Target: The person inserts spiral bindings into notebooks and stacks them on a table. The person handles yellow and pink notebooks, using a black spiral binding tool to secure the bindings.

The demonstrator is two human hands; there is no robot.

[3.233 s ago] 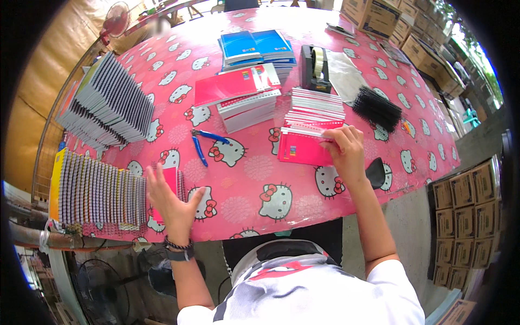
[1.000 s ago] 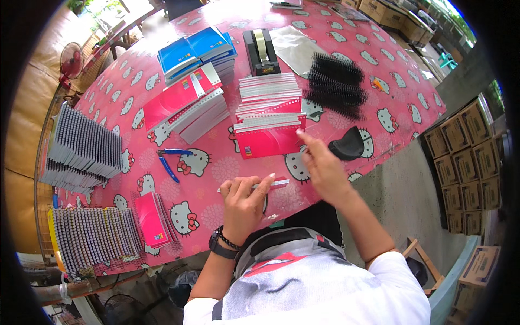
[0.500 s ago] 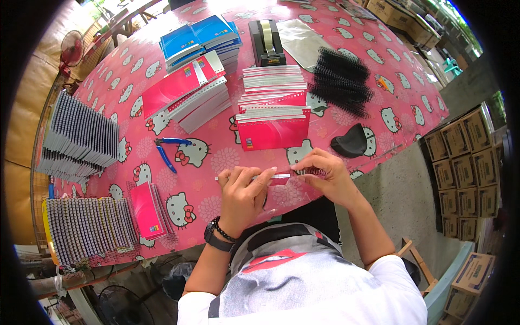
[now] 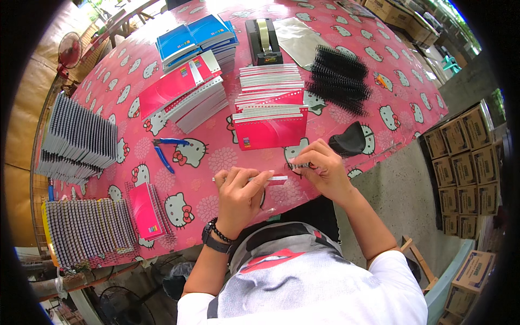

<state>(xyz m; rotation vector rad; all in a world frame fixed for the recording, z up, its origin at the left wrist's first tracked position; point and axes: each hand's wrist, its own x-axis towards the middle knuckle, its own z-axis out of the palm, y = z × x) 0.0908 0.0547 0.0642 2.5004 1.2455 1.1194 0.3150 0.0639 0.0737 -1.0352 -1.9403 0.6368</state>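
Note:
My left hand (image 4: 238, 190) is closed round a thin pink notebook (image 4: 279, 179), held on edge near the table's front so that its white page edge faces up. The fingers cover most of it. To its right, my right hand (image 4: 328, 172) pinches a short black spiral binding coil (image 4: 297, 166) between thumb and fingers. The coil sits just above and right of the notebook's free end, apart from it. Beyond both hands stands a stack of pink punched notebooks (image 4: 273, 130). A heap of black coils (image 4: 338, 80) lies further back on the right.
Blue-handled cutters (image 4: 164, 153) lie left of my hands, and a black pouch-like object (image 4: 347, 140) lies right. Bound notebooks (image 4: 81, 135) fill the left edge. Blue booklets (image 4: 197, 35) and a tape dispenser (image 4: 264, 42) stand at the back. Cartons (image 4: 466, 146) are stacked beyond the pink tablecloth (image 4: 227, 211).
My right hand has drawn the coil slightly up and away from the notebook's end, and turned it so that more of its loops show. The left hand stays around the notebook.

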